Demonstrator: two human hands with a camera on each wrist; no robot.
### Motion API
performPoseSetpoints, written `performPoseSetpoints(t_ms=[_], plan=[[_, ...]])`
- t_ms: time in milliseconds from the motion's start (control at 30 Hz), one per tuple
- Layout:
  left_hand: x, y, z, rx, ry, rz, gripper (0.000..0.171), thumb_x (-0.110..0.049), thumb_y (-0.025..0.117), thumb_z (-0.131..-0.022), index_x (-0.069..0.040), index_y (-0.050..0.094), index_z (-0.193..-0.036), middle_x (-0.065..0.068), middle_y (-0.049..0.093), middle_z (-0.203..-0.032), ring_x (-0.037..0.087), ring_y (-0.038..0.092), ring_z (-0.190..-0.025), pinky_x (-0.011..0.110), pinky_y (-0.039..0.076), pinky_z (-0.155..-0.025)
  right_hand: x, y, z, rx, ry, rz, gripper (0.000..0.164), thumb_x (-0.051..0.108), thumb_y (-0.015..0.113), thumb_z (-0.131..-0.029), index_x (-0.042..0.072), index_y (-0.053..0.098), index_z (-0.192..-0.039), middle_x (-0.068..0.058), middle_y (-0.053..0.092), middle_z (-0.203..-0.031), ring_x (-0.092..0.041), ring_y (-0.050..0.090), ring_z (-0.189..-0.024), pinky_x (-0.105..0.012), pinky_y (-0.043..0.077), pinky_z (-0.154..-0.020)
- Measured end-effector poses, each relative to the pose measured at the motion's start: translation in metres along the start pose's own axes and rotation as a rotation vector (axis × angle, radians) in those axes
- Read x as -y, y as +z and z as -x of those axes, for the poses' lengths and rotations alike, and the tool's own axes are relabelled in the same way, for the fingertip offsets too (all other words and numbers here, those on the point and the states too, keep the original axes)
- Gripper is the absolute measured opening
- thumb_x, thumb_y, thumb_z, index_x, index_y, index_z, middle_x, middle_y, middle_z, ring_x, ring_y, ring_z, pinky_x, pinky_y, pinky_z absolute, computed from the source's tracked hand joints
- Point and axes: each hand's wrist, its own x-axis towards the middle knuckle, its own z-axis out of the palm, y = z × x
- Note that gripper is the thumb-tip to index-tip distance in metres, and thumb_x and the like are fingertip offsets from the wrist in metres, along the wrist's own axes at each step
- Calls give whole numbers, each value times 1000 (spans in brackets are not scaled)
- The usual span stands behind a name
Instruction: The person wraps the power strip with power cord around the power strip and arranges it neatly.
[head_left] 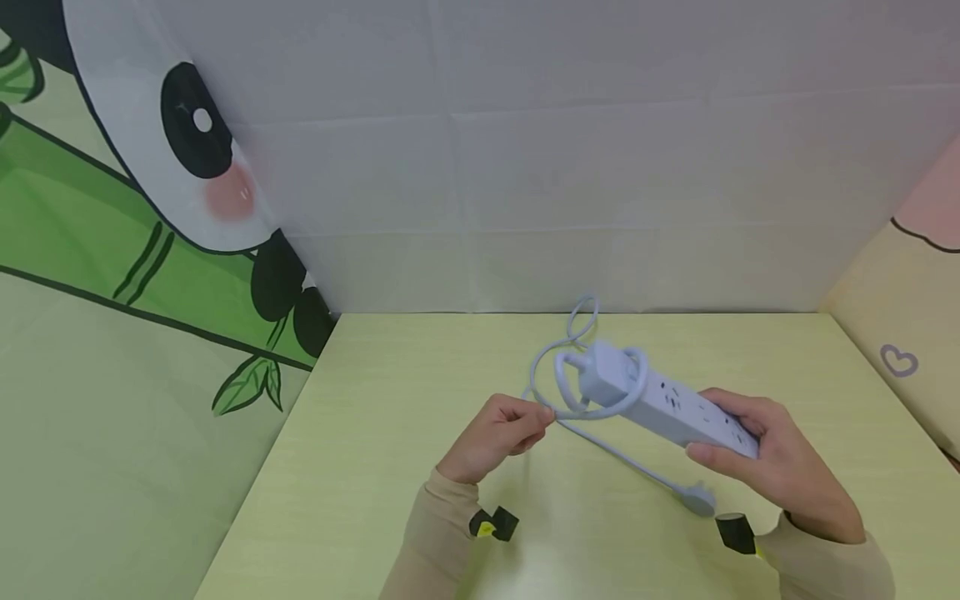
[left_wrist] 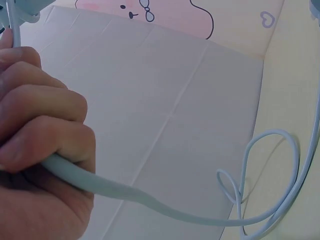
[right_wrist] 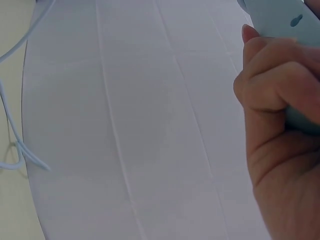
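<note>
Holding the power strip (head_left: 671, 408) by its near end, the right hand (head_left: 783, 467) has fingers and thumb about the casing; the left hand (head_left: 498, 433) pinches the cable (head_left: 611, 450). Strip lies between the hands, apparently raised above the table (head_left: 337, 467), long axis slanting from the right palm forward and leftward. Key relation: one turn of cable passes round the strip's far, corded end; the left hand is nearer that end and grips the turn at its lower-left side. Farther out, slack cable loops toward the table's back edge; the plug (head_left: 699, 500) is just left of the right wrist. Left wrist view shows cable emerging beneath the curled fingers, unclear from the head; right wrist view shows a keyhole-like slot (right_wrist: 296, 20) in the casing, unseen from the head.
</note>
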Motion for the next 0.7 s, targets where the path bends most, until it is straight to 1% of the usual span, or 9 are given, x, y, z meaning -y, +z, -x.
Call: performPoseSetpoints(t_ms=[167, 367, 533, 700], plan=[[0, -3, 1, 8, 0, 14, 46, -20, 52, -97, -9, 36, -55, 1, 25, -53, 13, 22, -50, 22, 19, -47, -1, 0, 0, 42, -6, 12, 33, -13, 65, -77, 5, 62, -105, 3, 64, -89, -12, 56, -74, -27, 45, -61], [0, -5, 1, 17, -22, 27, 45, -18, 53, -97, -8, 38, -56, 0, 28, -54, 13, 24, -52, 22, 19, -47, 0, -2, 0, 93, -31, 24, 36, -12, 66, -77, 8, 62, -106, 5, 63, -89, -12, 56, -72, -27, 45, -58], [-1, -6, 2, 2, -78, 38, 43, -17, 53, -95, -4, 37, -57, -3, 28, -54, 12, 24, -52, 22, 19, -49, -1, -2, 1, 132, -42, -3, 36, -11, 66, -77, 9, 62, -107, 4, 64, -89, -12, 57, -71, -27, 45, -58], [-1, -7, 2, -15, -154, 70, 37, -16, 55, -94, -3, 46, -60, -5, 26, -52, 11, 22, -52, 22, 18, -49, -4, -2, 0, 189, -105, -34, 39, -12, 67, -76, 8, 62, -109, 2, 64, -87, -11, 58, -70, -26, 45, -55]])
